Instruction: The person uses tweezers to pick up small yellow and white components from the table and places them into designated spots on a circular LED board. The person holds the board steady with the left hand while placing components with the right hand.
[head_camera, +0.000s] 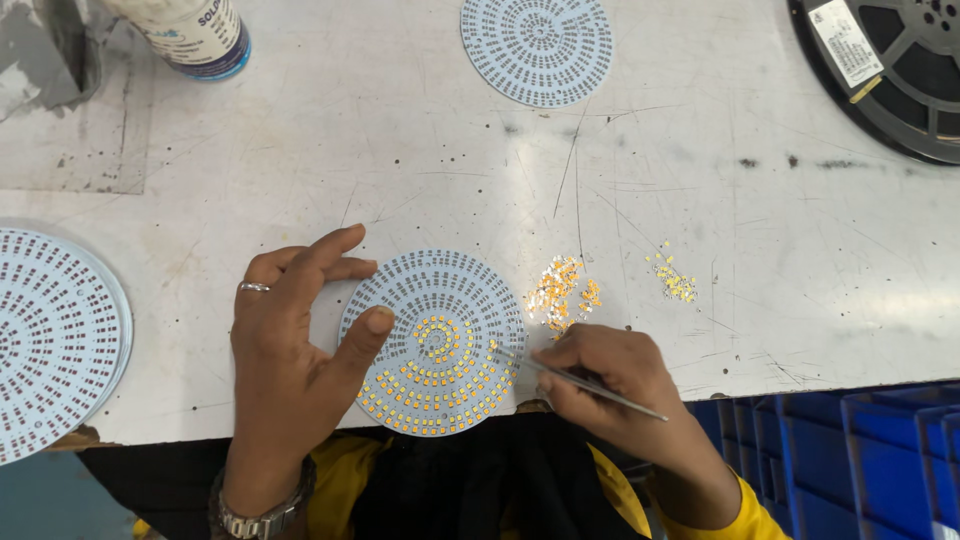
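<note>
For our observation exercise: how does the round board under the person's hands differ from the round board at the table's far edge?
The near board carries orange-yellow chips on its inner rings and lower part; the far board looks bare. The left hand touches the near board; nothing touches the far one. Both are round, pale, ring-patterned.

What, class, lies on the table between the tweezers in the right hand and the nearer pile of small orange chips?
Nothing visible: only bare table separates the tweezers in the right hand from the chip pile.
</note>
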